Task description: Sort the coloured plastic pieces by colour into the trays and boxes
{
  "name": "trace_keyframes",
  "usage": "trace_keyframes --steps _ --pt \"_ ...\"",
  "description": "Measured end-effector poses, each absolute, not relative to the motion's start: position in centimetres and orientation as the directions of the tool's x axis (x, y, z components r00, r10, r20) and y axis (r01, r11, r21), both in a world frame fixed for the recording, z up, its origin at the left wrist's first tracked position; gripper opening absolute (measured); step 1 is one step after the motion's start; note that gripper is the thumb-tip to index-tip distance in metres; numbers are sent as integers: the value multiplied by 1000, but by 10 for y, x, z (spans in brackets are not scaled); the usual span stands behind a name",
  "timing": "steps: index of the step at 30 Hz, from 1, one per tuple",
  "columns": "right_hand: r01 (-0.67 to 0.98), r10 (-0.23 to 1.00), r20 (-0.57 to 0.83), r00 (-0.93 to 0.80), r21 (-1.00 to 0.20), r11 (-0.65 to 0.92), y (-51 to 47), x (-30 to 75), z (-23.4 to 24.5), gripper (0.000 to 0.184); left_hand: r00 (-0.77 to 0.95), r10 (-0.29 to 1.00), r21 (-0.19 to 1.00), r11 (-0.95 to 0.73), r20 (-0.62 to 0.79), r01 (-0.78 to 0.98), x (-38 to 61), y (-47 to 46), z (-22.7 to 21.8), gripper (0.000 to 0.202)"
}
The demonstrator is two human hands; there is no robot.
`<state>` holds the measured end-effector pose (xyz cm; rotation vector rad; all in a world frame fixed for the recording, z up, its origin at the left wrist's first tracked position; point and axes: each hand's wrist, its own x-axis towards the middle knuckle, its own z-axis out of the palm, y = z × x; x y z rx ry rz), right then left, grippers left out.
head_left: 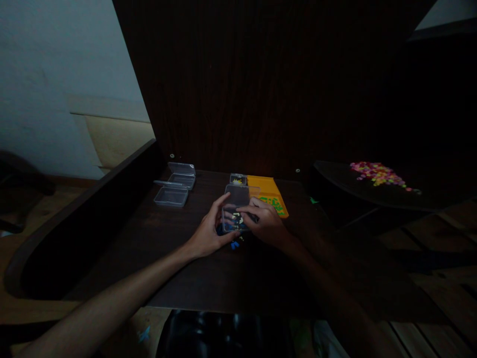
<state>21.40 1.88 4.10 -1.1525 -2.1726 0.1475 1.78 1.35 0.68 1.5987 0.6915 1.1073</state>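
My left hand [214, 226] grips a clear plastic box [234, 197] by its left side, thumb along the near edge. The box's lid stands open at the back, and small pale yellow pieces [237, 217] lie inside. Over the box's right side is my right hand [264, 219], its thumb and fingertips pinched together at the pieces; whatever they hold is too small to make out. Just in front of the box a few blue pieces [234, 245] lie on the dark desk [194, 283].
Two open clear boxes [171, 197] stand at the left. Behind my hands are a small clear box [238, 179] with yellow pieces and an orange case [265, 186] with green pieces [275, 204]. A colourful heap [378, 174] lies on a surface at the right. A dark panel [231, 99] rises behind.
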Motion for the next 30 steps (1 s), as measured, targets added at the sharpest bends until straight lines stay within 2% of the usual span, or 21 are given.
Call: trace_keyframes --steps 3,5,9,14,20,30 --pt "645 756 541 -367 -437 627 15 219 46 21 392 867 950 -302 307 -76 17 15 8 96" --pt "575 736 527 -425 -471 669 11 225 52 16 373 878 952 -302 299 -53 16 16 9 96" --pt "474 693 353 -628 -532 701 6 235 58 12 297 890 930 -367 345 18 14 20 10 94" --pt "566 689 156 -708 -458 686 6 236 51 21 255 891 914 -401 374 62 11 24 10 95" --pt "642 731 83 -678 -417 643 7 232 39 16 270 890 911 -402 366 92 10 26 9 95" --pt "691 735 -19 -678 -357 628 12 232 40 12 282 890 912 -398 357 100 10 26 5 95"
